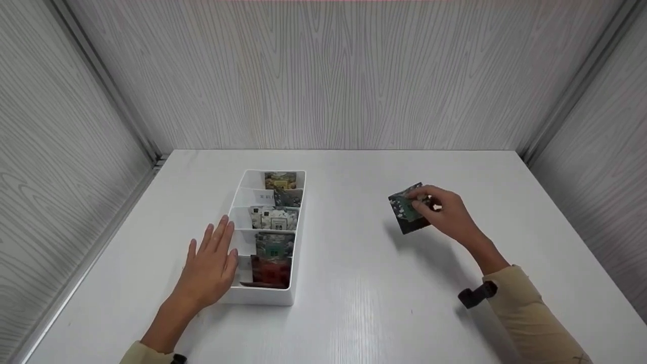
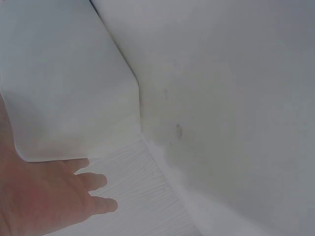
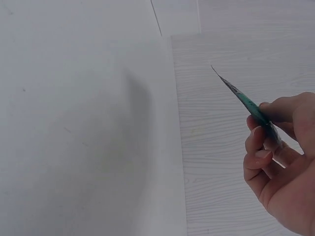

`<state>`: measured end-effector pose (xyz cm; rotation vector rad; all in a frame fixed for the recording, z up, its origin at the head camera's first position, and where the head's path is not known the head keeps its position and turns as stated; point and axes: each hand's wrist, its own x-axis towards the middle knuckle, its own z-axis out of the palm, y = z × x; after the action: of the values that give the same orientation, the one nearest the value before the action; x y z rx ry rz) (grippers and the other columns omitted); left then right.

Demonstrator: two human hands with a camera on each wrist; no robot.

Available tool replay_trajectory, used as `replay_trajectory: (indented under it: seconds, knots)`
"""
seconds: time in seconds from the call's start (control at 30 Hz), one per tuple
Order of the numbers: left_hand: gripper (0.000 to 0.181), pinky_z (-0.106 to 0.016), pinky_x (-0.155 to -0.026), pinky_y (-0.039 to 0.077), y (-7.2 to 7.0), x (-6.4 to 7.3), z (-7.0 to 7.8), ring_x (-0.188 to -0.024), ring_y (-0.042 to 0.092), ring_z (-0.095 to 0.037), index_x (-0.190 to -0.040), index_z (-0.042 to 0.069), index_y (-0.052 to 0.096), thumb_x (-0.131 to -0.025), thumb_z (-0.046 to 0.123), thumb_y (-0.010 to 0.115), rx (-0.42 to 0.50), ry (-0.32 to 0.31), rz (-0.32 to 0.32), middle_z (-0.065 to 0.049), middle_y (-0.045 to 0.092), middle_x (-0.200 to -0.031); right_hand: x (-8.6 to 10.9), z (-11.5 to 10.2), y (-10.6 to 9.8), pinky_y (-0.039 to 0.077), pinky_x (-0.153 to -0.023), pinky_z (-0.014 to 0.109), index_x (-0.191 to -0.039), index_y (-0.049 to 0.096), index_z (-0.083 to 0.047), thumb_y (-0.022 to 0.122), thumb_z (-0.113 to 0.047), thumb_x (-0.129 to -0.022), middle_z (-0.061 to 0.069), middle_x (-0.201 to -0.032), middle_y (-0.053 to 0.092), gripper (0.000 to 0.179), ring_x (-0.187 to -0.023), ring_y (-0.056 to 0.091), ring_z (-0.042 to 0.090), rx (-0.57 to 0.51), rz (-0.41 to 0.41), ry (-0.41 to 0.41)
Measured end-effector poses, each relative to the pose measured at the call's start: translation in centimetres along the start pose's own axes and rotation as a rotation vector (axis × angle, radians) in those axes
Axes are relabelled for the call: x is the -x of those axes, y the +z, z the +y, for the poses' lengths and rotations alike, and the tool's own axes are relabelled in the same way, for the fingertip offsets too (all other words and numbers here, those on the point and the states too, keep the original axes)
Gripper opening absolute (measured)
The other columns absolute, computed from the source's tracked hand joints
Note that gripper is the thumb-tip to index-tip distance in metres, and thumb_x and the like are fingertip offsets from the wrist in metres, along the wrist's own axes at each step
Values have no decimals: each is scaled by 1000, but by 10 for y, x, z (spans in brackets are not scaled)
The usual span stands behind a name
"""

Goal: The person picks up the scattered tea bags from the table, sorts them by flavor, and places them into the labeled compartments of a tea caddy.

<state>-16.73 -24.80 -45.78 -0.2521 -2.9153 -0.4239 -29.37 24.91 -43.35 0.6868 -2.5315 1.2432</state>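
Observation:
My right hand (image 1: pixel 447 215) pinches a dark green patterned sachet (image 1: pixel 407 210) between thumb and fingers, raised over the table with its shadow below. In the right wrist view the sachet (image 3: pixel 246 102) shows edge-on, thin and slightly bulged. On the left, my left hand (image 1: pixel 207 270) lies with straight fingers against the near left side of a white divided box (image 1: pixel 263 296). Its compartments hold sachets: a yellow one (image 1: pixel 280 179) at the far end, then a dark one (image 1: pixel 288 198), whitish ones (image 1: pixel 275 218), a green one (image 1: pixel 274 245) and red ones (image 1: pixel 271 272) nearest me.
The white table (image 1: pixel 343 263) carries the box left of its middle. Grey wood-grain panels stand around it: a back panel (image 1: pixel 328 76), a left panel (image 1: pixel 60 151) and a right panel (image 1: pixel 596 151). A black band (image 1: pixel 477 294) sits at my right cuff.

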Motion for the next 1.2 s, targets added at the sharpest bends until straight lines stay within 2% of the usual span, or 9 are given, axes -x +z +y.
replay_trajectory:
  seconds: [0.17,0.5,0.8,1.07,1.2]
  knots:
    - [62,-72,-117,13,-2,-1,2,-154,16,-44,-162,0,23,-108,27,41,-5,11,17,-17,18,-169,-4,-6,5,50,-61,25,-120,75,-13,71,-8,-97,6,-120,70,24,-81,63,19,14,5,-18]
    - [62,-72,-117,11,-3,0,2,-155,14,-44,-162,0,22,-109,27,39,-1,11,0,-17,16,-170,-19,-26,20,58,-62,27,-127,72,-13,70,-5,-97,10,-128,66,31,-89,73,23,-38,-47,-8]
    - [63,-71,-118,8,-3,0,-1,-155,11,-43,-162,0,20,-109,27,38,-5,2,-16,-17,14,-170,-44,-47,46,58,-62,28,-124,73,-10,70,4,-93,10,-125,69,33,-85,75,23,-69,-34,-121]
    - [63,-71,-118,10,-1,0,0,-155,14,-43,-162,1,21,-108,28,39,-3,-4,-12,-16,16,-170,-65,-64,68,58,-63,35,-119,73,-8,70,5,-93,7,-119,71,29,-84,75,20,-68,-23,-213]
    - [63,-70,-118,9,0,1,0,-155,15,-43,-163,1,21,-108,28,39,4,-8,-9,-16,16,-170,-74,-73,80,60,-70,35,-119,72,-7,71,6,-92,7,-119,71,30,-90,74,20,-66,-27,-264]
